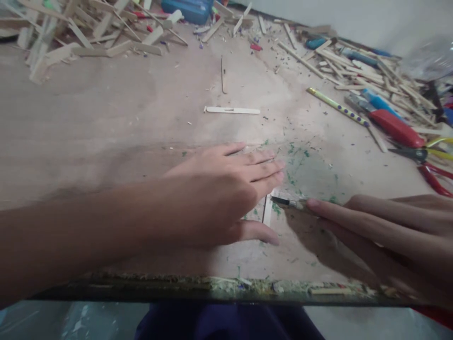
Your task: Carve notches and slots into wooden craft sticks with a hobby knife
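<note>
My left hand (233, 184) lies flat with its fingers stretched out, over a thin pale wooden stick (267, 211) on the table. Part of the stick shows between forefinger and thumb; the rest is hidden under the hand. On the right, my right hand (385, 226) is closed around a craft knife (295, 204), its forefinger along the handle. The dark blade tip meets the stick's right edge. Farther up lies another flat popsicle stick (232, 110) with a small slot in its middle, and beyond it a thin bent strip (223, 75).
Piles of wooden sticks lie at the upper left (81, 33) and upper right. A blue box (191, 9) stands at the back. Along the right are a yellow pencil (338, 106), a red-handled cutter (396, 127) and pliers (435, 174). Shavings line the front edge (247, 285).
</note>
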Motion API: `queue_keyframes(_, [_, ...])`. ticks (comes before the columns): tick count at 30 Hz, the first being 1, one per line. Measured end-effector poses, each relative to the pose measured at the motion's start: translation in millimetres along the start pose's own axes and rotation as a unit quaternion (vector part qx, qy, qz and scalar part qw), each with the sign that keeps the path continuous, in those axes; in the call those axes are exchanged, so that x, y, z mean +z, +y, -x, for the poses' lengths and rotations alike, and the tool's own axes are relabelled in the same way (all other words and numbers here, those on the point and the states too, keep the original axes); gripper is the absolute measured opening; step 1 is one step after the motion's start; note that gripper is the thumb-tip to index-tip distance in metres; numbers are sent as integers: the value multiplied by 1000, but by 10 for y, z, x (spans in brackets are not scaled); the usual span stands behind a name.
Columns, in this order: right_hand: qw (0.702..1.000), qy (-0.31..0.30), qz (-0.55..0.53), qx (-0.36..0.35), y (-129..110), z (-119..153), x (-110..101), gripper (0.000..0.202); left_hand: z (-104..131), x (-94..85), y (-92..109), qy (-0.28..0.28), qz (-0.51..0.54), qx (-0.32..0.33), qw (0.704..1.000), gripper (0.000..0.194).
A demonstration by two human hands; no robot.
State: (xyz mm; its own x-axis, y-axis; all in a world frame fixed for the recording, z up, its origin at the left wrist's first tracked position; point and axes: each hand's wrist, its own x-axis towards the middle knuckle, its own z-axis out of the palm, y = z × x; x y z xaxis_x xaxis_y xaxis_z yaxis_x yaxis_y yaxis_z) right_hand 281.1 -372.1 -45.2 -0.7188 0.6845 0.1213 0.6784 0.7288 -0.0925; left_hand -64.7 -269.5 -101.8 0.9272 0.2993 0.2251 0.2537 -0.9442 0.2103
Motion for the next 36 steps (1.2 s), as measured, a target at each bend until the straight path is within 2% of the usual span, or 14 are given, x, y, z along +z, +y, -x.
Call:
queue_keyframes(4, [999, 13, -45, 1, -43, 51, 105, 60, 19, 1, -72, 48, -13, 38, 998, 51])
queue_keyframes(7, [999, 28, -45, 11, -8, 96, 143, 61, 20, -14, -145, 53, -22, 75, 995, 58])
queue_keyframes(15, [998, 43, -43, 34, -38, 48, 91, 40, 59, -51, -205, 73, 7, 71, 995, 30])
queue_keyframes(18, [998, 34, -47, 27, -37, -15, 59, 31, 56, -36, -208, 76, 38, 65, 994, 33])
queue_keyframes(22, [994, 30, -95, 45, -34, -34, 113, 29, 46, -31, -204, 87, 64, 50, 993, 39])
queue_keyframes(27, [994, 75, -77, 32, -91, -37, 256, 27, 64, -89, -135, 74, 51, 48, 995, 40])
queue_keyframes(30, [993, 82, -68, 51, -124, -4, 331, 27, 71, -133, -92, 57, 46, 45, 996, 39])
queue_keyframes(32, [991, 91, -65, 78, -139, 53, 372, 32, 71, -156, -73, 49, 46, 48, 997, 36])
queue_keyframes(36, [989, 88, -54, 106, -162, 174, 427, 56, 54, -206, -38, 22, 39, 42, 998, 34])
